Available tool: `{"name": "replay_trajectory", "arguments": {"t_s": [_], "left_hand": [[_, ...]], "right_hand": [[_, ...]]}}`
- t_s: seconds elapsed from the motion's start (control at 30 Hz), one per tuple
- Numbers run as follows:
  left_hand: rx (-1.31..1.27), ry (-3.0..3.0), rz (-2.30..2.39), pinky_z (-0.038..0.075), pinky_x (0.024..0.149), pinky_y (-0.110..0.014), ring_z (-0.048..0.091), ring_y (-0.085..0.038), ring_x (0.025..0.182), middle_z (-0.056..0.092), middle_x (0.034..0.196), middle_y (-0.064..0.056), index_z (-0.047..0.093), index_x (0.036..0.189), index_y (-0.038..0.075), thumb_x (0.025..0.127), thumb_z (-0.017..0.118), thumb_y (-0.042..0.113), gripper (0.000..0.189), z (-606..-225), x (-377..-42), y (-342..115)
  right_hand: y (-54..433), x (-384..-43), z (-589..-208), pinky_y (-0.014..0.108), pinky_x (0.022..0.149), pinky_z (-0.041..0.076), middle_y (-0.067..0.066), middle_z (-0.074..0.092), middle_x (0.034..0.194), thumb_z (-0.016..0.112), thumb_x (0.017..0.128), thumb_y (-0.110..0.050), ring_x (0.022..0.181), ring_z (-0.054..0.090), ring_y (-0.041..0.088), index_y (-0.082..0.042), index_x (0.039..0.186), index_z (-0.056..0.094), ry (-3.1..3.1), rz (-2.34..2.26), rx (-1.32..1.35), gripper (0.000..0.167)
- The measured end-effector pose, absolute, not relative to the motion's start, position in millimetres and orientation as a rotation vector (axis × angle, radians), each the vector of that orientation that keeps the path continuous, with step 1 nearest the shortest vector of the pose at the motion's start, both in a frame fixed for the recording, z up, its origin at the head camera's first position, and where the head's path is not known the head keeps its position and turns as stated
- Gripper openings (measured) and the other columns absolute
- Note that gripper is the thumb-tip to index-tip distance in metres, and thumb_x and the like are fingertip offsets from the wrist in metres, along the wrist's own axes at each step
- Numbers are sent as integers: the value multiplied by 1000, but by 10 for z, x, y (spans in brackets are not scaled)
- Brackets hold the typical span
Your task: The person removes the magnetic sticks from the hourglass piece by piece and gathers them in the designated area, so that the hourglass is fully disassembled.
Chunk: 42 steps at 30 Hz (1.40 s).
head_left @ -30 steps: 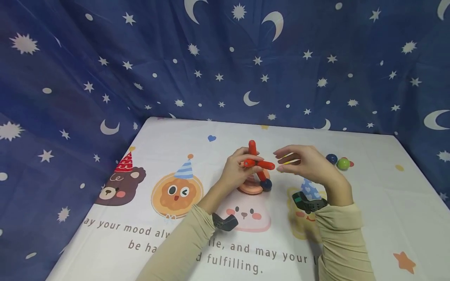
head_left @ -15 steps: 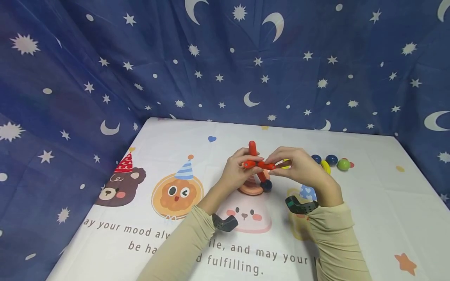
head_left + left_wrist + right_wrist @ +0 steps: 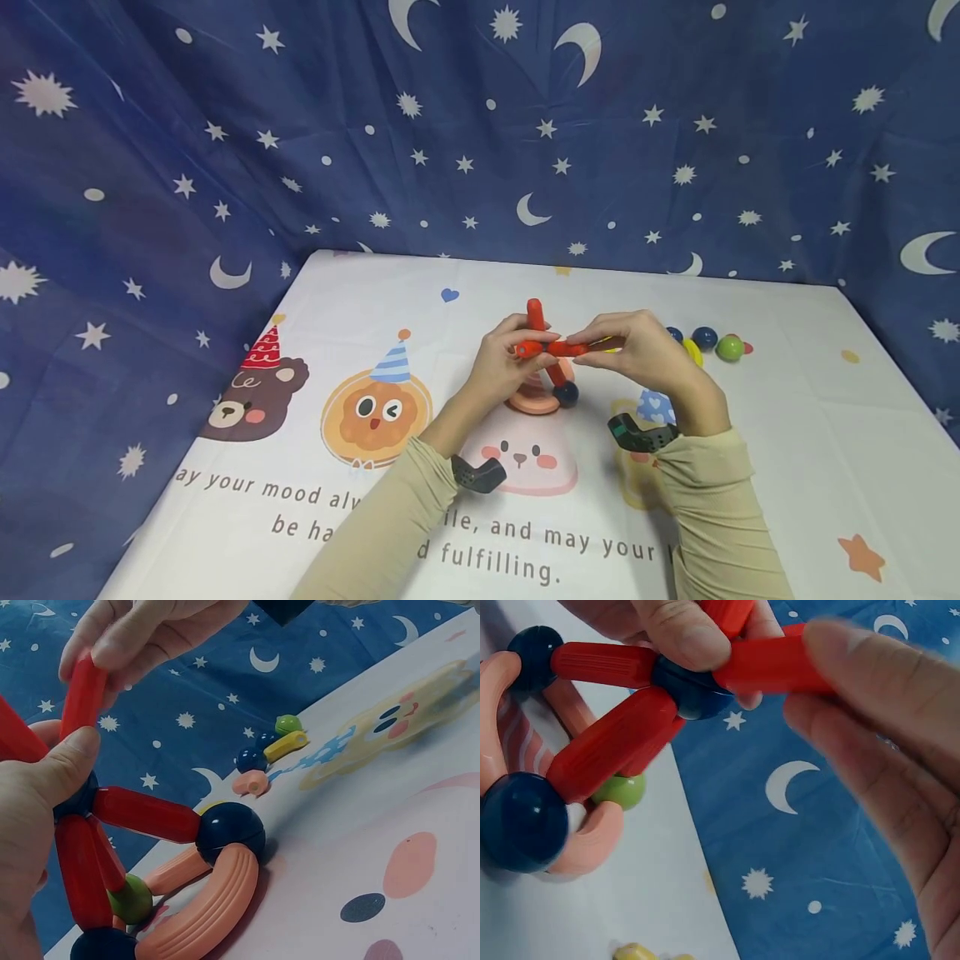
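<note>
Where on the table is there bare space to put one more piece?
Free: left, between the printed bear and the left sleeve; right, between the green ball and the printed star. Crowded: around the red-rod structure and beside that ball, where blue balls and a yellow piece lie.

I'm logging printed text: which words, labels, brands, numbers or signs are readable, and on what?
"ay your mood al": white tablecloth, upper line, cut off by left sleeve.
"ile, and may your": tablecloth, upper line; next letter unclear.
"be ha": tablecloth, lower line.
"d fulfilling.": tablecloth, lower line.
No lettering is legible on the red rods or navy balls.
</note>
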<state>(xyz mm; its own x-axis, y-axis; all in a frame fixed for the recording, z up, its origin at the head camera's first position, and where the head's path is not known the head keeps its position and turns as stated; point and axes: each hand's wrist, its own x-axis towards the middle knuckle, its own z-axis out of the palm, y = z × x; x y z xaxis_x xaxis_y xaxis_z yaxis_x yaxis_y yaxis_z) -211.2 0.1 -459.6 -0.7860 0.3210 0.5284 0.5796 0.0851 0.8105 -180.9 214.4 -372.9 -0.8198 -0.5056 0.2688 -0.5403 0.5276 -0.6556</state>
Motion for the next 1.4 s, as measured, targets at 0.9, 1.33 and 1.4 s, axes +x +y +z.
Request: {"name": "replay_trajectory", "arguments": {"t_s": [0.9,1.33,1.4], "left_hand": [[-883,-2171,-1841,48,97,-34,57,-27,111,60,115,-16,71,103,0,76,76,1,27,-4425,-2002,-25],[-877,-2168,-1851,49,96,-30,55,-18,112,59,117,-6,73,104,8,76,78,9,28,-4613,-2121,-10],[-879,-2166,-1860,49,96,-31,55,-18,112,59,117,-6,73,104,8,76,78,9,28,-4614,-2122,-1]], "right_hand": [[3534,-1618,-4048,62,98,38,23,55,129,56,92,-48,111,54,28,-5,132,54,-2961,1158,-261,59],[3882,-1625,-4460,63,102,34,28,43,137,52,91,-55,122,38,42,2,137,46,-3182,1247,-459,73],[3889,-1639,-4496,60,100,38,27,47,133,54,90,-56,116,43,38,2,136,47,-3201,1238,-458,75]]}}
